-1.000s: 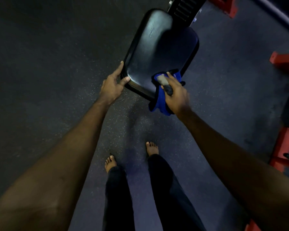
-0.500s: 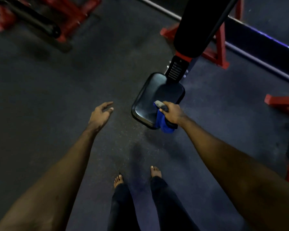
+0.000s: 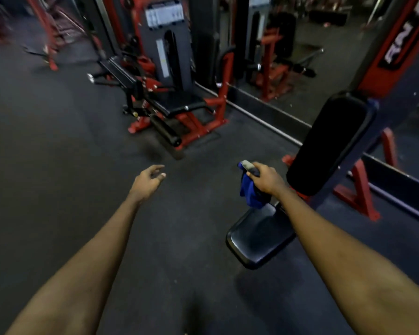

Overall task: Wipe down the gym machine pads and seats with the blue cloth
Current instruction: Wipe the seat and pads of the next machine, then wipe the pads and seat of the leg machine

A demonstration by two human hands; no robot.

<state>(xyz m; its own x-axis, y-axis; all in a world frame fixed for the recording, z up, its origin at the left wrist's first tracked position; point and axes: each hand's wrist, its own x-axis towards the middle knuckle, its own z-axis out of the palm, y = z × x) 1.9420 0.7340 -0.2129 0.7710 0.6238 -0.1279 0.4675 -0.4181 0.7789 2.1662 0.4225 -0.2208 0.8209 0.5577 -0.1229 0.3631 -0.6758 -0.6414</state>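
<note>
Two things sit in the right grip point(image 3: 267, 178): its fingers curl round the blue cloth point(image 3: 248, 193), which hangs bunched below the knuckles, and round a small dark object with a pale tip point(image 3: 248, 165) that I cannot identify. The left grip point(image 3: 146, 182) holds nothing, fingers loosely spread in the air above the floor point(image 3: 58, 165). The cloth hangs over the rear edge of the black seat pad point(image 3: 259, 238) and appears lifted off it, while the tall back pad point(image 3: 329, 141) leans up just beside the right wrist. I judge the step in hand to be choosing the next surface, and the back pad is nearest. To wipe it well, open the cloth to a flat face, press with the palm and work from top to bottom in overlapping strokes, edges included; the free grip could steady the pad. The extra object crowds the hold on the cloth and might be better passed across. Further out, a red-framed machine point(image 3: 174, 100) with its own black seat stands well apart. The red frame legs point(image 3: 359, 189) by the bench base are a likely thing to trip on.
</note>
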